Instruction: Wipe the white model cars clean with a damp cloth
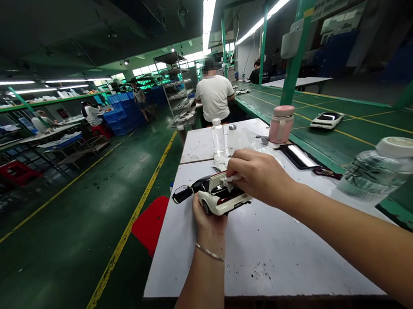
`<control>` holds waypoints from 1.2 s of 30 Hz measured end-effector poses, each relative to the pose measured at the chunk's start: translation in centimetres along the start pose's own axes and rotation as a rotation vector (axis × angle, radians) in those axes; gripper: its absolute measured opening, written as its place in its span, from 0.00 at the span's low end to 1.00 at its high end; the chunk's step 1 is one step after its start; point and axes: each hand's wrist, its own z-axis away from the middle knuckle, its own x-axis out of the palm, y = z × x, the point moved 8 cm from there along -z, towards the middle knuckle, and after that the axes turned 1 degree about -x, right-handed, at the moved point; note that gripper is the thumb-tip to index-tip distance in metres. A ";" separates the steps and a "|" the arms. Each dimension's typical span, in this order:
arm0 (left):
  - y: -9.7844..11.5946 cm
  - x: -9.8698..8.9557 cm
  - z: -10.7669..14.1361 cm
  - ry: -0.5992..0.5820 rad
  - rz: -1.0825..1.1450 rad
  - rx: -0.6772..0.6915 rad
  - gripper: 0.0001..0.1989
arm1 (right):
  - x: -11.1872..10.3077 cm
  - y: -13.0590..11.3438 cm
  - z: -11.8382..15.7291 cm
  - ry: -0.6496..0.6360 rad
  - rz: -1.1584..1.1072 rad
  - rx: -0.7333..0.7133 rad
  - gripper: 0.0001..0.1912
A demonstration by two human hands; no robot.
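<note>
A white model car [226,205] with black parts rests in my left hand [209,219], which grips it from below and from the left side. Its rear faces me, a door stands open on the left, and a rear lid is raised. Above the open rear, my right hand [254,171] pinches a crumpled white cloth or tissue [231,178] against the car. The left fingers are mostly hidden under the car. Both hands are over the white table [276,255].
A clear bottle [218,138], a pink flask [281,124] and a phone-like black slab [298,155] stand or lie beyond my hands. At right is a large water bottle [381,170]. Another white model car [327,120] sits on the green bench. A person [215,97] sits ahead; a red stool [151,224] is left.
</note>
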 end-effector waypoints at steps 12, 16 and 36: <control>0.5 -0.9 0.5 0.071 0.034 0.037 0.24 | -3.2 2.9 0.6 0.035 -0.101 0.120 0.04; -0.1 -0.4 0.6 0.060 0.011 0.001 0.23 | -2.3 -2.0 0.7 0.044 -0.126 -0.184 0.05; 0.7 -0.1 0.7 -0.041 -0.072 0.051 0.23 | 3.2 7.9 7.2 -0.062 -0.213 0.381 0.04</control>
